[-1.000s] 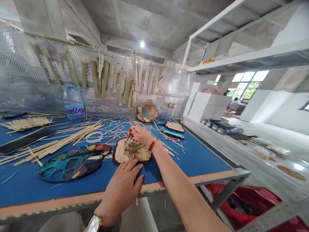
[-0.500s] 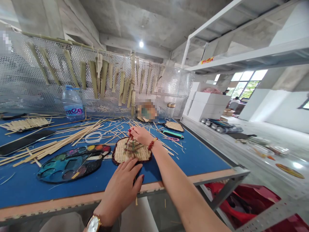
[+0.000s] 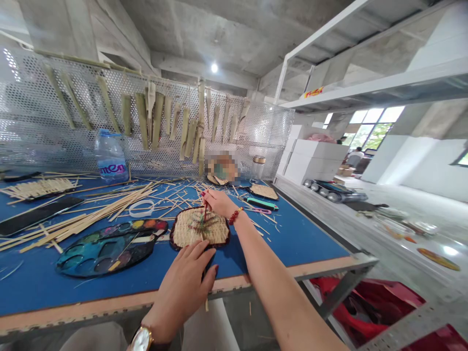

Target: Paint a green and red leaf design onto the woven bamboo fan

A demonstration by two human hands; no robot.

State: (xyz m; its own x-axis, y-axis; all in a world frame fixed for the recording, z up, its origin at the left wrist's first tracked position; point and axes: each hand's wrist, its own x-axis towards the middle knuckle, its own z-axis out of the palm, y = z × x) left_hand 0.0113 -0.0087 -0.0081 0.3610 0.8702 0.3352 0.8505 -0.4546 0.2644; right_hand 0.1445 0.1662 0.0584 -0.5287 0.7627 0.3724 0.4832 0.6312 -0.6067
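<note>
A woven bamboo fan [image 3: 183, 231] with a dark bound rim lies on the blue table, with green and brown painted strokes near its middle. My right hand [image 3: 218, 202] pinches a thin reddish paintbrush [image 3: 205, 211], its tip pointing down at the painted part. My left hand [image 3: 190, 270] lies over the fan's lower edge, fingers stretched out and thumb apart. A pale strip shows below that hand, and what is under the palm is hidden. Left of the fan sits a paint palette [image 3: 106, 248] with several colour wells.
Loose bamboo strips [image 3: 109, 207] spread across the table by a phone [image 3: 40, 214] and a white ring [image 3: 142, 208]. A green-handled cutter [image 3: 261, 203], a smaller woven piece [image 3: 263, 191], a glass jar [image 3: 258, 168] and a water bottle [image 3: 110, 156] stand farther back, before a perforated panel [image 3: 146, 161].
My right hand has shifted slightly right with the paintbrush, which now stands more upright and shows more of the painted strokes. My left hand and the fan have stayed in place.
</note>
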